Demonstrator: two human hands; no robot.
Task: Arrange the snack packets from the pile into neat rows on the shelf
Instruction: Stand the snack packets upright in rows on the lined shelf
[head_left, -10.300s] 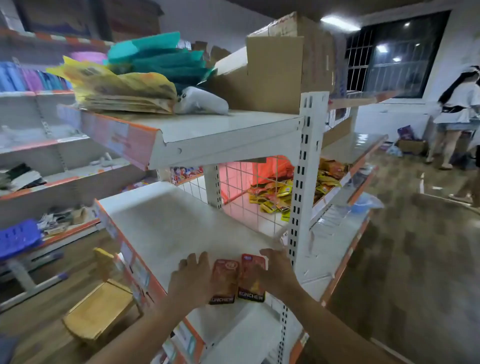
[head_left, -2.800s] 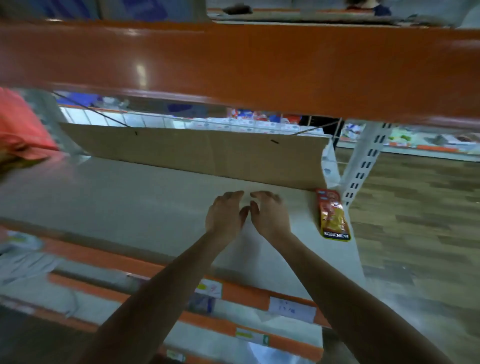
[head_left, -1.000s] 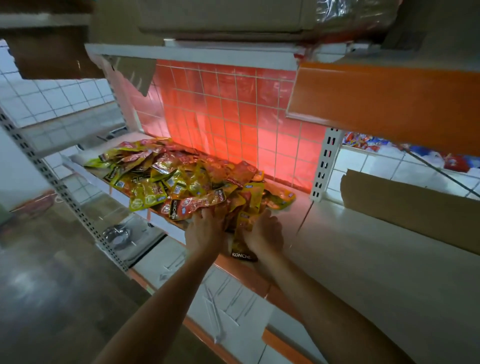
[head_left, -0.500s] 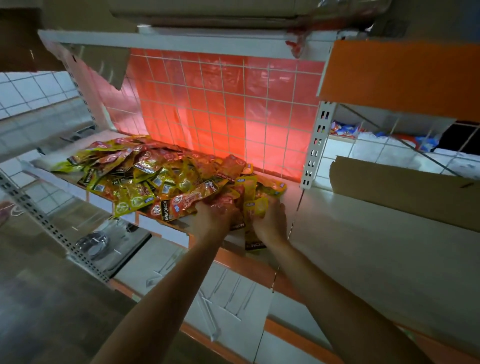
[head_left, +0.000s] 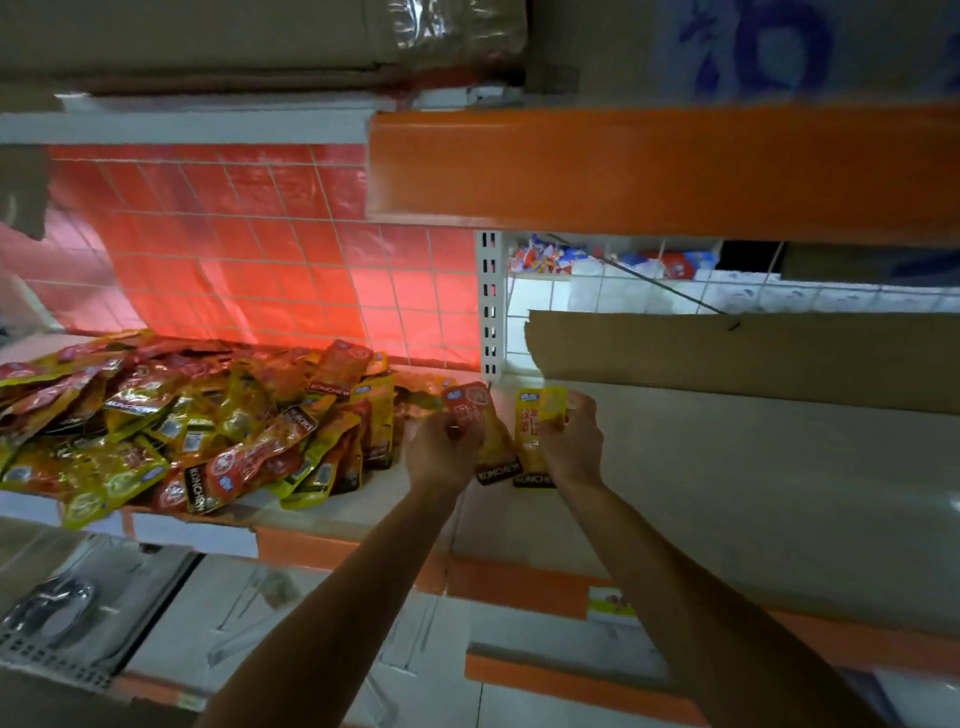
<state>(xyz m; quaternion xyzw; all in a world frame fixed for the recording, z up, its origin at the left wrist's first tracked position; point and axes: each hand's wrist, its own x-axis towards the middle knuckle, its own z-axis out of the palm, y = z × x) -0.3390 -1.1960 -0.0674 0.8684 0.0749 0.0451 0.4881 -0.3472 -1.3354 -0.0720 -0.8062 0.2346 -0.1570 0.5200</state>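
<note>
— Pile (head_left: 197, 431) lies where?
— Left end of the shelf (head_left: 753, 493). Left hand (head_left: 441, 452) grips a red packet (head_left: 470, 408), right hand (head_left: 571, 447) a yellow packet (head_left: 535, 415), side by side, lengthwise front to back.
— Next?
— Rightward, I judge; right hand is nearer.

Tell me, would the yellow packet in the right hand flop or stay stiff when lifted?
Probably fairly stiff: the yellow packet looks flat and unbent in the right hand. Likely light, since fingers alone hold it. Its glossy film may be slippery.
</note>
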